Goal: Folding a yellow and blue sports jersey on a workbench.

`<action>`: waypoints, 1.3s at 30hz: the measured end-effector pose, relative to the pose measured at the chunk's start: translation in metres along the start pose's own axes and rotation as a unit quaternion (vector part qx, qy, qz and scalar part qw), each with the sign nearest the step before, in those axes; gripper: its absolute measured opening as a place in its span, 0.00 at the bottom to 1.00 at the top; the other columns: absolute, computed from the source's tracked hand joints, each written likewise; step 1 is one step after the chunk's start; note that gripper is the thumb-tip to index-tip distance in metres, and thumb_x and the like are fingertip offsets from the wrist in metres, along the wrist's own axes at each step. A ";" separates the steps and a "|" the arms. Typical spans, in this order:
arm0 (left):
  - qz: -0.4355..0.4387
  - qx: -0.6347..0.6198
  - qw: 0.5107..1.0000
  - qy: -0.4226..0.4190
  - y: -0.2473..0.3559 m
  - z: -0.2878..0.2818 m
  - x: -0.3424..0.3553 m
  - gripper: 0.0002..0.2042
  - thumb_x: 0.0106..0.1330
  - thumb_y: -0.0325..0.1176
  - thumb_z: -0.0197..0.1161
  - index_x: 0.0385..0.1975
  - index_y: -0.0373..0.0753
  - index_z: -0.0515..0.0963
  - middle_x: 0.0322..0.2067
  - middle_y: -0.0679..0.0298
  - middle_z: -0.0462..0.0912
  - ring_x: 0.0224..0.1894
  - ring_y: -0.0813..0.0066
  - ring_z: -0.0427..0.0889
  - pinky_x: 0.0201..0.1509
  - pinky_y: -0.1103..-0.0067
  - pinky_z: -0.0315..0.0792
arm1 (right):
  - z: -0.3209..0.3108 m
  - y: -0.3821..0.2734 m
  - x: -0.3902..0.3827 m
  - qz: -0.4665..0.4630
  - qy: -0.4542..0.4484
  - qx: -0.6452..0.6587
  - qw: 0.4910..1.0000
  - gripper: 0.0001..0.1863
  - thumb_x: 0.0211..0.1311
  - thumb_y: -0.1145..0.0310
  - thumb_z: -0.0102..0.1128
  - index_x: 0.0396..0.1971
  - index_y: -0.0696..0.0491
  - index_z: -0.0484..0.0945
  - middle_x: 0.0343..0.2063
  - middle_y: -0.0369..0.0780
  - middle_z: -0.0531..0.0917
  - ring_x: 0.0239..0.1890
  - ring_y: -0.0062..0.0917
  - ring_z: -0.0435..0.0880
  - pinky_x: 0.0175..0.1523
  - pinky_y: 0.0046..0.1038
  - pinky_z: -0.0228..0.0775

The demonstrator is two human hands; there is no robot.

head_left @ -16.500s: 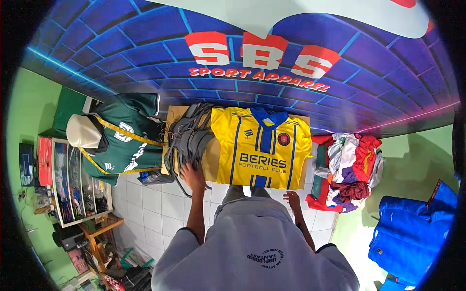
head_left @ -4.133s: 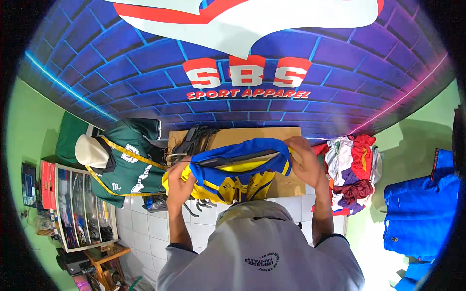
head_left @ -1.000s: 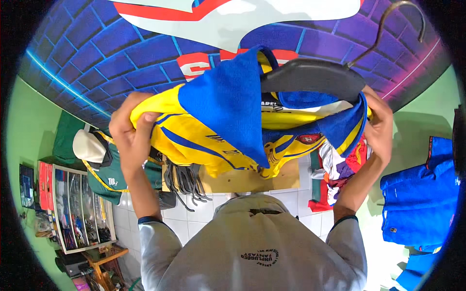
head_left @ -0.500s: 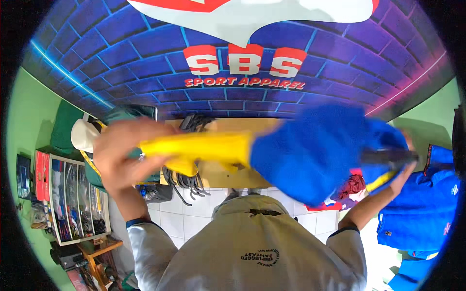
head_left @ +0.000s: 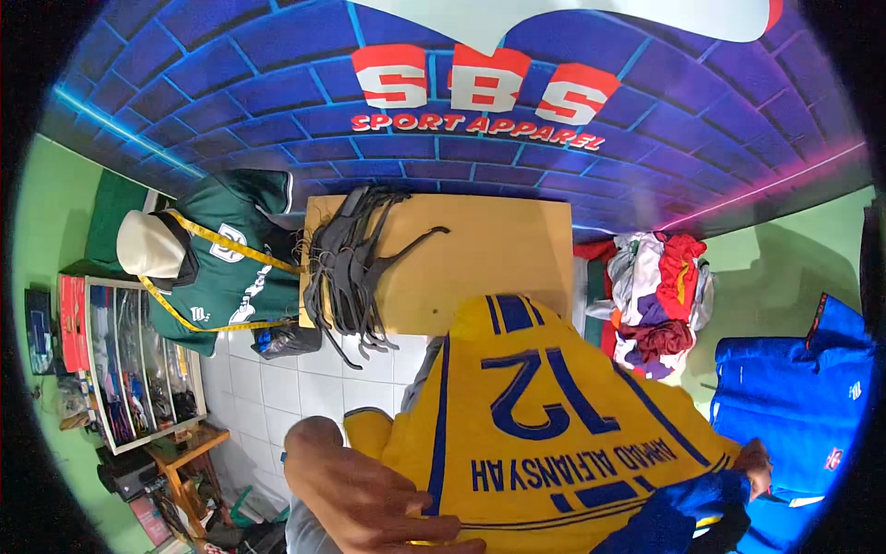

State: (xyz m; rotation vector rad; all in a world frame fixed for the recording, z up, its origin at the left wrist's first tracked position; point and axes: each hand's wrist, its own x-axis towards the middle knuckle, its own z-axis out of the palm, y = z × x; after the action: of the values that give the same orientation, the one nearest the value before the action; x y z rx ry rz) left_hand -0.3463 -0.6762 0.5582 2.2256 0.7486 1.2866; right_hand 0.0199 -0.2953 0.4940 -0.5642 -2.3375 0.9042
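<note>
A yellow jersey point(head_left: 572, 388) with dark blue stripes, printing and collar is spread back side up across the lower middle of the view, its hem over the board's front edge. My left hand point(head_left: 374, 489) grips it at the lower left, fingers bent over the fabric; the thumb is hidden. At its right shoulder my right hand point(head_left: 757, 466), small and partly hidden, grips it beside the blue collar. Several dark hangers point(head_left: 360, 268) lie piled on the left part of the tan board point(head_left: 498, 240).
A white mannequin point(head_left: 148, 245) with a green jersey point(head_left: 231, 295) and yellow tape measure point(head_left: 231, 245) stands left. A shelf cabinet point(head_left: 138, 355) is farther left. Piled garments point(head_left: 655, 305) lie right of the board, and blue shirts point(head_left: 784, 397) hang at the right. A printed brick-pattern wall backs the board.
The jersey, earlier bunched up high around a hanger, has come down and toward me and now hangs open with its back showing. Both my hands have moved lower, still holding it.
</note>
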 end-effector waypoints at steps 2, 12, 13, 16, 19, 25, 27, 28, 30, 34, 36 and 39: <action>0.005 0.014 1.000 -0.016 -0.002 -0.004 -0.002 0.12 0.71 0.30 0.58 0.48 0.31 0.82 0.34 0.57 0.87 0.16 0.80 0.75 0.16 0.86 0.67 | -0.005 0.001 -0.018 0.035 -0.008 0.000 0.999 0.16 0.57 0.71 0.61 0.45 0.59 0.83 0.39 0.43 0.84 0.40 0.28 0.79 0.48 0.26 0.71; -0.463 0.096 0.881 -0.004 -0.051 -0.009 -0.034 0.14 0.65 0.33 0.67 0.49 0.40 0.82 0.43 0.63 0.88 0.29 0.72 0.84 0.31 0.78 0.76 | -0.015 -0.010 -0.061 0.178 -0.027 -0.015 0.984 0.15 0.54 0.77 0.62 0.43 0.59 0.82 0.37 0.43 0.83 0.37 0.27 0.78 0.45 0.25 0.71; -0.461 0.097 0.882 -0.010 -0.070 -0.007 -0.040 0.14 0.65 0.33 0.67 0.49 0.40 0.82 0.43 0.63 0.88 0.29 0.72 0.84 0.31 0.78 0.76 | -0.003 -0.015 -0.032 0.186 -0.122 -0.042 0.974 0.18 0.53 0.83 0.61 0.46 0.61 0.81 0.40 0.43 0.83 0.38 0.27 0.78 0.44 0.24 0.70; -0.470 0.120 0.869 0.094 -0.126 -0.008 -0.062 0.12 0.66 0.35 0.67 0.46 0.40 0.80 0.31 0.64 0.87 0.20 0.71 0.79 0.25 0.76 0.69 | 0.059 0.040 -0.011 0.260 -0.052 0.011 0.964 0.17 0.54 0.80 0.63 0.46 0.60 0.81 0.41 0.42 0.83 0.38 0.27 0.78 0.46 0.25 0.71; -0.524 0.116 0.837 0.108 -0.176 -0.008 -0.089 0.10 0.66 0.33 0.67 0.45 0.40 0.80 0.31 0.63 0.86 0.23 0.71 0.79 0.28 0.77 0.69 | 0.119 0.060 0.048 0.128 -0.097 -0.065 0.985 0.16 0.54 0.77 0.66 0.45 0.58 0.84 0.43 0.41 0.82 0.47 0.30 0.77 0.52 0.28 0.69; -0.599 0.020 0.781 0.177 -0.289 0.001 -0.168 0.11 0.66 0.25 0.63 0.47 0.39 0.80 0.41 0.63 0.86 0.36 0.70 0.81 0.41 0.78 0.71 | 0.241 0.196 0.077 0.071 -0.107 -0.080 0.988 0.15 0.59 0.76 0.63 0.47 0.56 0.83 0.46 0.45 0.75 0.48 0.39 0.76 0.55 0.34 0.68; -0.527 0.031 0.818 0.228 -0.328 0.009 -0.205 0.10 0.66 0.26 0.62 0.47 0.39 0.81 0.42 0.63 0.85 0.38 0.69 0.81 0.44 0.77 0.71 | 0.273 0.216 0.090 0.069 -0.095 -0.062 0.991 0.15 0.60 0.76 0.62 0.48 0.56 0.82 0.46 0.45 0.76 0.47 0.39 0.76 0.55 0.34 0.69; -0.450 0.038 0.849 0.276 -0.343 0.014 -0.222 0.10 0.67 0.27 0.61 0.46 0.40 0.81 0.43 0.63 0.85 0.41 0.68 0.80 0.46 0.75 0.71 | 0.289 0.219 0.096 0.071 -0.085 -0.046 0.993 0.14 0.61 0.76 0.61 0.48 0.56 0.82 0.46 0.45 0.76 0.47 0.39 0.77 0.54 0.33 0.69; -0.281 0.045 0.888 0.362 -0.370 0.020 -0.252 0.10 0.67 0.28 0.60 0.46 0.41 0.81 0.44 0.63 0.84 0.45 0.67 0.80 0.50 0.73 0.71 | 0.313 0.229 0.105 0.076 -0.065 -0.020 0.995 0.14 0.63 0.77 0.59 0.48 0.57 0.81 0.45 0.45 0.77 0.46 0.39 0.78 0.54 0.32 0.70; -0.467 0.226 0.780 0.349 -0.366 0.043 -0.298 0.09 0.68 0.33 0.59 0.45 0.42 0.81 0.48 0.63 0.82 0.50 0.61 0.78 0.55 0.67 0.69 | 0.328 0.258 0.101 0.093 -0.091 -0.024 0.991 0.13 0.64 0.76 0.58 0.49 0.58 0.79 0.45 0.45 0.77 0.47 0.39 0.78 0.54 0.33 0.70; -0.567 0.374 0.686 0.260 -0.358 0.058 -0.317 0.11 0.68 0.38 0.59 0.44 0.43 0.82 0.50 0.61 0.81 0.52 0.57 0.76 0.57 0.64 0.67 | 0.331 0.268 0.101 0.099 -0.100 -0.027 0.990 0.13 0.65 0.76 0.57 0.49 0.58 0.79 0.45 0.45 0.77 0.47 0.40 0.78 0.54 0.33 0.70; -0.616 0.450 0.632 0.140 -0.348 0.076 -0.344 0.12 0.66 0.42 0.60 0.42 0.42 0.83 0.49 0.61 0.79 0.51 0.55 0.74 0.54 0.63 0.66 | 0.341 0.279 0.104 0.093 -0.118 -0.018 0.988 0.14 0.65 0.76 0.57 0.49 0.58 0.79 0.44 0.45 0.77 0.46 0.40 0.78 0.54 0.34 0.70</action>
State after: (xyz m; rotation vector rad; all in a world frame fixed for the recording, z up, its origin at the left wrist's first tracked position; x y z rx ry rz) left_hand -0.5007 -0.6508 0.0880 1.1748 2.8114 0.4467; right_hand -0.2256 -0.2063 0.1241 -0.7358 -2.5486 1.0659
